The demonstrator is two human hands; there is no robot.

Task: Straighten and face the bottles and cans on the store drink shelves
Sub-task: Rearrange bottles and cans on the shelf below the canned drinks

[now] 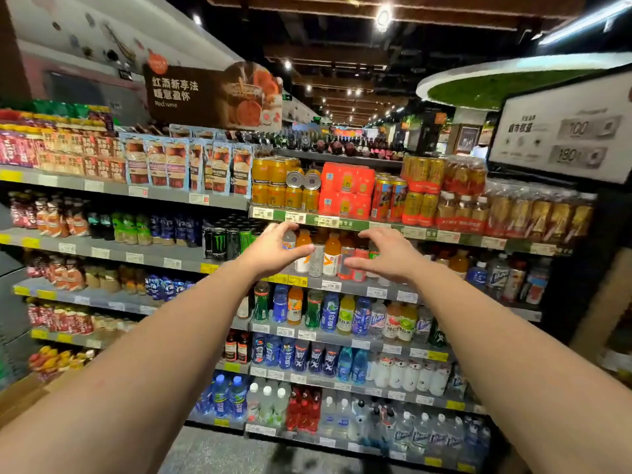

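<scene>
Head view, silver can (316,260) between fingers (301,249) (untouched)

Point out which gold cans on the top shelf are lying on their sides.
The two gold cans atop the stack, beside the orange packs; their round silver ends face outward.

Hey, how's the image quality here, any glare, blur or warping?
Head view: wide-angle warping bends the shelves and stretches the forearms; ceiling lights flare; labels and the sign are soft; both hands, left hand and right hand, are fairly sharp and evenly lit.
</scene>
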